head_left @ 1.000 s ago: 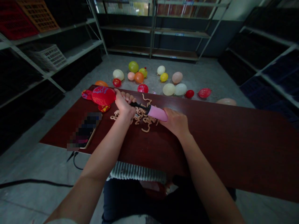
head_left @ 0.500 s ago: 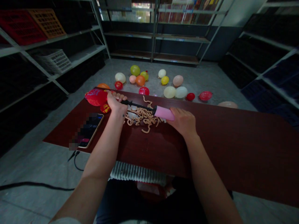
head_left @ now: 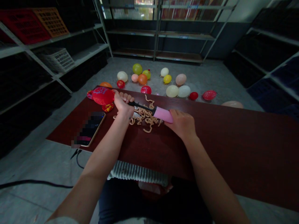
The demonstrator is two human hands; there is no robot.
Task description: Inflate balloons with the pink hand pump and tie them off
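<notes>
Dark red table, storeroom shelving behind. Fingers of the left hand are clenching the red balloon by its neck, apparently onto the nozzle, over the table's far edge. The right hand is gripping the pink hand pump. Inflating is in hand; the next stroke needs a tight seal.

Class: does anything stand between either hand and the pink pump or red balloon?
Nothing visible. The left hand grips the red printed balloon by its neck; the right hand holds the pink plastic pump; the limp tan balloons lie underneath.
</notes>
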